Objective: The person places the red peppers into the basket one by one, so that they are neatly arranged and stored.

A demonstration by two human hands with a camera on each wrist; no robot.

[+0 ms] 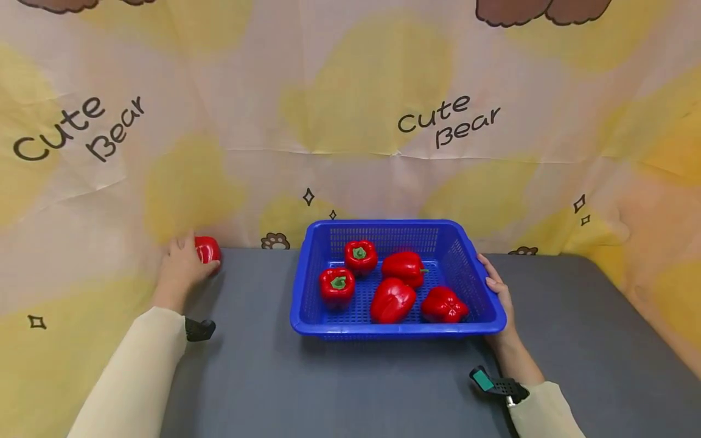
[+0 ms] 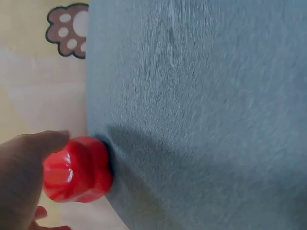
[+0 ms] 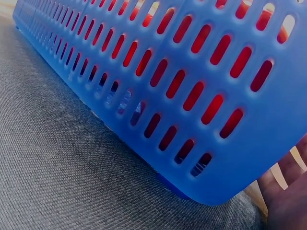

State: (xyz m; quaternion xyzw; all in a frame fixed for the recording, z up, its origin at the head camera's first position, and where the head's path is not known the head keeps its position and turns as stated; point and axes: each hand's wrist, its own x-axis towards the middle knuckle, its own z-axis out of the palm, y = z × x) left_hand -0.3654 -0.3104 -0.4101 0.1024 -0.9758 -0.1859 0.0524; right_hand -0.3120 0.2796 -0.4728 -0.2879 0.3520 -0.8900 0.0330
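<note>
At the far left, by the table's back edge, my left hand [image 1: 181, 267] holds a glossy red bell pepper [image 1: 207, 250]. The left wrist view has the thumb [image 2: 50, 141] on one side of this bell pepper [image 2: 79, 170] and fingertips on the other. My right hand [image 1: 505, 304] grips the right side of a blue plastic basket [image 1: 394, 330], fingers at its rim. Several red bell peppers [image 1: 393, 300] lie inside, two of them with green stems facing up. In the right wrist view, part of the right hand [image 3: 288, 196] shows beside the basket's slotted wall [image 3: 192, 105].
A grey cloth-covered table [image 1: 383, 389] lies beneath the basket. Right behind its back edge hangs a yellow and pink printed curtain [image 1: 350, 121] with "Cute Bear" lettering. Dark bands [image 1: 199, 329] with small devices sit on both wrists.
</note>
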